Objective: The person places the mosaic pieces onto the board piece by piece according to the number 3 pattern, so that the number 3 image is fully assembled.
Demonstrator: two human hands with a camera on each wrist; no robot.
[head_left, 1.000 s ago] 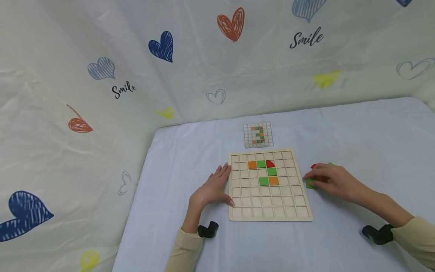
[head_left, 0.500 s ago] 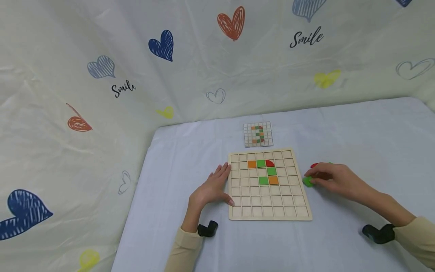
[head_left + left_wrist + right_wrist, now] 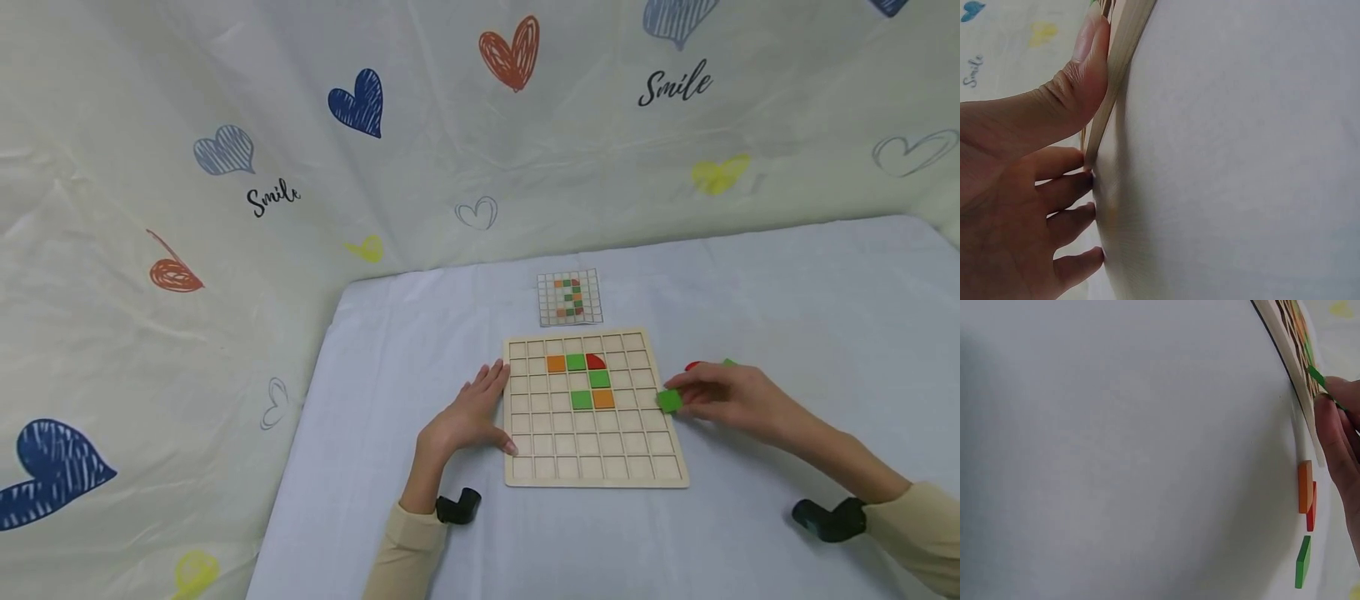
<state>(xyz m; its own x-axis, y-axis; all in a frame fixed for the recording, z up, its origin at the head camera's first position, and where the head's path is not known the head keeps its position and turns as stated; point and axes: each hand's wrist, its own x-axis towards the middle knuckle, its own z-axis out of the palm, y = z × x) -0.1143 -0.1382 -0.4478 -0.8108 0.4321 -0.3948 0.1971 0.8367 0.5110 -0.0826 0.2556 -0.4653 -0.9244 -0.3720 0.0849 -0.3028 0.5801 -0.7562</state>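
Note:
My right hand (image 3: pixel 731 400) pinches a green square tile (image 3: pixel 670 401) between thumb and fingers, at the right edge of a wooden grid board (image 3: pixel 555 471). In the right wrist view the tile (image 3: pixel 1317 376) is tilted up off the cloth. On the board sit orange, green and red tiles: a top row of orange (image 3: pixel 556 363), green (image 3: pixel 575 362) and a red quarter-round (image 3: pixel 596 361), with green and orange ones below. My left hand (image 3: pixel 468 417) is spread along the board's left side, its thumb resting on the edge and its fingers straight.
Behind the board lies a pattern card (image 3: pixel 570 297) showing a coloured figure 3. Loose tiles lie right of the board, partly behind my right hand: in the right wrist view an orange tile (image 3: pixel 1305 487), a red tile (image 3: pixel 1312 509) and a green tile (image 3: pixel 1302 562). White cloth covers the table.
My right hand has lifted a green tile off the cloth and brought it slightly left, to the board's right edge. The left hand has stayed at the board.

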